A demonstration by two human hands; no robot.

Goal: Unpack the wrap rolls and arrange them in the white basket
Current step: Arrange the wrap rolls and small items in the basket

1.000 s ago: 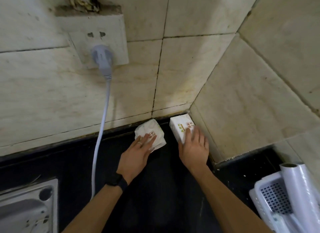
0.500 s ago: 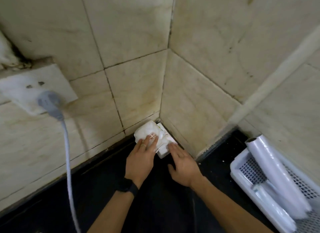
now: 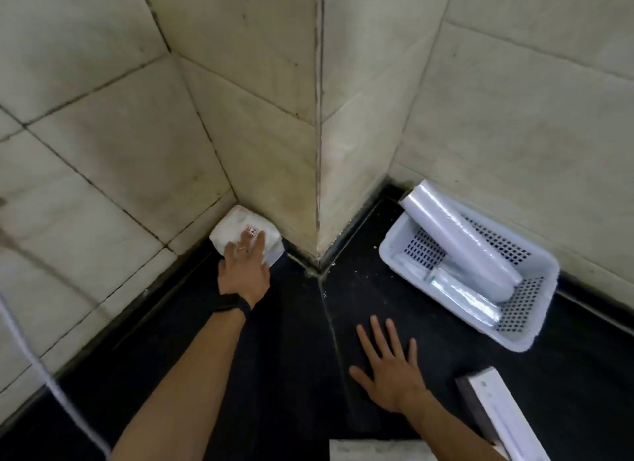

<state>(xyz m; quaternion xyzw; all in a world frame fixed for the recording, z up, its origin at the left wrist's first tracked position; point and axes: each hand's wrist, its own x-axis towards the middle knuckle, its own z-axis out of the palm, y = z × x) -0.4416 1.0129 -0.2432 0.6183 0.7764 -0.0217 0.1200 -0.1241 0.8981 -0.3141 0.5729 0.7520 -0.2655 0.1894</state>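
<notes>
My left hand [image 3: 244, 271] lies flat, fingers spread, on crumpled white paper packaging [image 3: 240, 225] in the wall corner. Right hand [image 3: 391, 369] open, empty, on black worktop [image 3: 291, 374]. Two clear film wrap rolls [image 3: 463, 241] in the white perforated plastic basket [image 3: 528, 330]: probably light, slick; best gripped mid-length.

Dim, soft light; blurred, warped edges.
</notes>
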